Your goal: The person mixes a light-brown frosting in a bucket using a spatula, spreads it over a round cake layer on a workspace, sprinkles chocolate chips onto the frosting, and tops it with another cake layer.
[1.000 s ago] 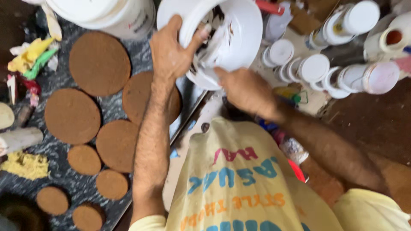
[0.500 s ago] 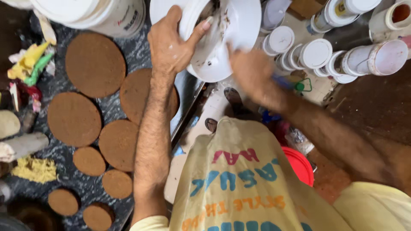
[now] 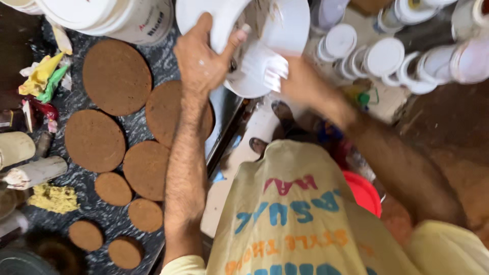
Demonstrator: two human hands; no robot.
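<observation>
the left hand (image 3: 201, 58) gripped the rim of a white bucket (image 3: 285, 30) held up over the edge of the dark counter (image 3: 153, 66), thumb over the lip. the right hand (image 3: 300, 81) was at the bucket's mouth, closed around a white scraper (image 3: 262, 66), though blur hid the grip. brown round discs (image 3: 116, 76) lay on the counter to the left, and white-lidded jars (image 3: 384, 56) stood just right of the bucket.

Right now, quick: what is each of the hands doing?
Left hand: closed on the rim of the white bucket.
Right hand: blurred at the bucket; grip cannot be told.
</observation>
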